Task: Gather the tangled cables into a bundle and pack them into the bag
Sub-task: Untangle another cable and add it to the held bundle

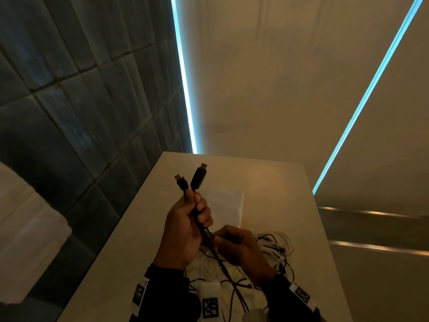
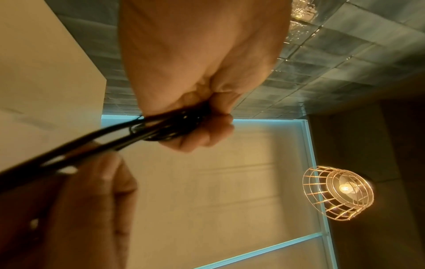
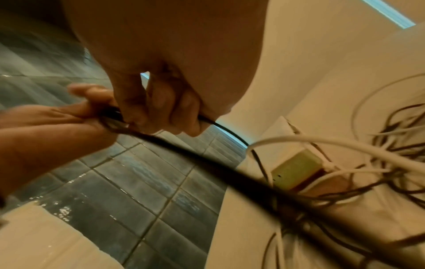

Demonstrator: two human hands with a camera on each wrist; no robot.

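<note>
The room is dim and warm-toned. Cyan light strips [image 1: 184,89] glow along the wall edges, and a caged pendant lamp [image 2: 339,193] burns bright in the left wrist view. Both wrist views are motion-blurred; glare glints on the wet-looking tiles [image 3: 128,183]. Straight lines bend toward the frame edges.

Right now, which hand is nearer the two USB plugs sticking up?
Left. The left hand grips the black cables just below the USB plugs; the right hand pinches the same cables lower down, nearer the tangle.
</note>
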